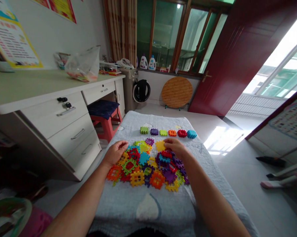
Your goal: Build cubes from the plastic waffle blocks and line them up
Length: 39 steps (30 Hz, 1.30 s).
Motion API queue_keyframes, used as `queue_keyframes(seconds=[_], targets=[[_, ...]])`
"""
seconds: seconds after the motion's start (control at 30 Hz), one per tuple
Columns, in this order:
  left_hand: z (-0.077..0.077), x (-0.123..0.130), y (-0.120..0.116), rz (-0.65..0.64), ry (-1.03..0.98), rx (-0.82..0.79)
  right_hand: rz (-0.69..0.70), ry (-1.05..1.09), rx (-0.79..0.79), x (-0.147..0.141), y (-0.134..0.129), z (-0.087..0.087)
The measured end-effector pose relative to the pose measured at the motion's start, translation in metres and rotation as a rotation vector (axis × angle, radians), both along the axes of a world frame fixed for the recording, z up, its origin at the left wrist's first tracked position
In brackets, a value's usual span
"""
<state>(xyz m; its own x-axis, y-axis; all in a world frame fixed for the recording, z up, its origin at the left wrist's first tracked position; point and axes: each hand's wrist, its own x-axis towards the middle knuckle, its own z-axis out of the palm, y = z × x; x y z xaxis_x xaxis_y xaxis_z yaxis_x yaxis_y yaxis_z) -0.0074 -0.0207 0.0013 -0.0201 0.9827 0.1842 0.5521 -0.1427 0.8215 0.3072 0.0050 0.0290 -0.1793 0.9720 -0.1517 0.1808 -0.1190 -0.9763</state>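
Observation:
My right hand [175, 146] pinches a flat yellow building tile [160, 145] with notched edges, at the far side of a pile. At the pile's left edge is my left hand [116, 152], its fingers curled together, with no tile showing in them. Between my arms lies the heap of notched plastic tiles in several colours, among them an orange tile [157, 179], a yellow window tile [137, 178] and a blue tile [144, 158]. Beyond it stands a row of small block stacks, with a green stack [144, 130] at the left and a blue stack [191, 134] at the right.
A pale blue cloth [128, 210] covers the surface under the tiles. To the left are a white desk [52, 115] and a red stool [106, 121] with a dark cushion. A round wooden board [177, 92] leans at the back wall, beside a red door [227, 65].

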Motion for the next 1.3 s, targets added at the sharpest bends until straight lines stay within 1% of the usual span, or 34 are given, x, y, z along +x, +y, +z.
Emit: queue_keyframes(seconds=[0.07,0.13,0.17,0.23,0.37,0.47,0.53,0.6,0.67,0.77,0.83,1.03,1.17,1.23,1.3], targets=[[-0.001,0.000,0.001,0.001,-0.002,0.001,-0.135,-0.025,0.065,0.005,0.010,-0.006],[-0.003,-0.001,0.002,0.002,-0.009,0.006,-0.268,-0.095,0.145,0.009,0.021,-0.013],[-0.004,-0.001,0.002,0.003,-0.012,0.007,-0.317,-0.141,0.176,0.009,0.025,-0.017],[-0.006,-0.002,0.003,0.001,-0.014,0.005,-0.355,-0.252,0.211,0.008,0.029,-0.022],[-0.007,-0.003,0.003,-0.013,-0.017,-0.003,-0.288,-0.599,0.214,0.000,0.025,-0.024],[-0.007,-0.003,0.003,-0.013,-0.014,-0.005,-0.247,-0.903,0.238,-0.003,0.019,-0.021],[-0.006,-0.002,0.002,-0.012,-0.011,-0.005,-0.236,-1.025,0.277,-0.003,0.017,-0.018],[-0.004,-0.002,0.002,-0.013,-0.010,-0.009,-0.194,-1.055,0.321,-0.002,0.016,-0.015],[-0.003,-0.001,0.001,-0.006,-0.009,-0.013,-0.094,-1.046,0.355,-0.003,0.017,-0.013],[-0.002,-0.001,0.000,0.006,-0.007,-0.018,0.082,-1.063,0.350,-0.006,0.020,-0.010],[-0.001,0.000,0.000,0.005,-0.012,-0.020,0.134,-1.098,0.325,-0.010,0.022,-0.008],[-0.001,0.001,0.000,-0.001,-0.014,-0.021,0.087,-1.142,0.322,-0.015,0.027,-0.010],[-0.005,-0.001,0.003,-0.010,-0.004,0.003,0.100,-1.172,0.336,-0.016,0.027,-0.014],[-0.008,-0.003,0.004,-0.007,0.029,0.040,0.107,-1.174,0.343,-0.017,0.028,-0.015],[-0.007,-0.004,0.004,0.015,0.092,0.130,0.106,-1.170,0.349,-0.017,0.029,-0.013]])
